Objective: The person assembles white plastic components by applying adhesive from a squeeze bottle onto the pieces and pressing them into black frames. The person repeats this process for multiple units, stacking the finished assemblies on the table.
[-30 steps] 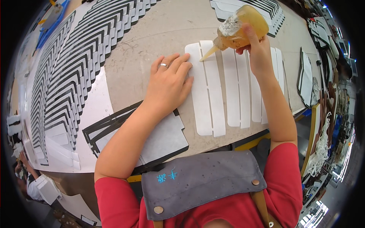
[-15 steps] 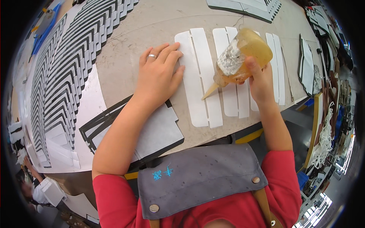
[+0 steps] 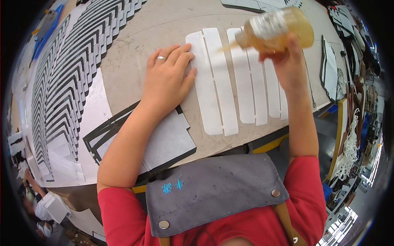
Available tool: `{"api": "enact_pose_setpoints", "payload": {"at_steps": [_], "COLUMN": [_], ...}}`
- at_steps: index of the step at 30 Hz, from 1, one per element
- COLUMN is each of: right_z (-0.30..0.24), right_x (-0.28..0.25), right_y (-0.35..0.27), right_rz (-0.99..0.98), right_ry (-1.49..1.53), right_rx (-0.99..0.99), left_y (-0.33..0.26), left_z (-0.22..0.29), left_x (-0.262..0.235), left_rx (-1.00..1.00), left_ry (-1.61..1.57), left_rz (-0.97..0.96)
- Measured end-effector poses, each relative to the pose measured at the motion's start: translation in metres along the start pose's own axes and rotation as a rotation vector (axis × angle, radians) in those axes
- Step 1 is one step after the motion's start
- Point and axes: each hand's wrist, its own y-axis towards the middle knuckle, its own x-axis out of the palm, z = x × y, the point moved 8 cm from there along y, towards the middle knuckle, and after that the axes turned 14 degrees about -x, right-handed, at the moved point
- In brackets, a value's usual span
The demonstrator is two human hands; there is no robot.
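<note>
My right hand (image 3: 287,61) is wrapped round a squeeze bottle (image 3: 291,30) of yellowish liquid, probably glue, with a whitish smeared label. The bottle is tilted nearly on its side, and its narrow nozzle points left above the white panels. My left hand (image 3: 170,80) lies flat with its fingers spread, its fingertips touching the left edge of the nearest white panel (image 3: 207,94). That panel has a slit running lengthwise. More slit white panels (image 3: 248,90) lie in a row to its right, partly hidden by my right hand and the bottle.
Under my left forearm lie black-edged grey-white pieces (image 3: 170,139). Long overlapping rows of similar pieces (image 3: 78,69) cover the table's left side. Another stack (image 3: 258,5) lies at the far edge, and a black-rimmed piece (image 3: 329,67) at the right. A person's arm (image 3: 35,182) shows at lower left.
My right hand has lifted the bottle up and to the right, away from the nearest panel, and tipped it closer to level. My left hand has stayed almost in place.
</note>
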Motion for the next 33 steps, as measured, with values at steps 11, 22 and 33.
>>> {"api": "enact_pose_setpoints", "payload": {"at_steps": [11,22,33], "right_z": [0.030,0.027,-0.008], "right_x": [-0.007,-0.009,0.007], "right_y": [0.068,0.038,-0.058], "right_rz": [0.061,0.063,-0.217], "right_ry": [-0.242,-0.167,-0.141], "right_rx": [-0.065,0.013,0.029], "left_y": [0.000,0.000,-0.001], "left_z": [-0.002,0.000,0.000], "left_x": [0.001,0.000,0.002], "left_rx": [-0.010,0.006,0.011], "left_ry": [-0.014,-0.029,-0.007], "left_rz": [0.006,0.032,0.036]}}
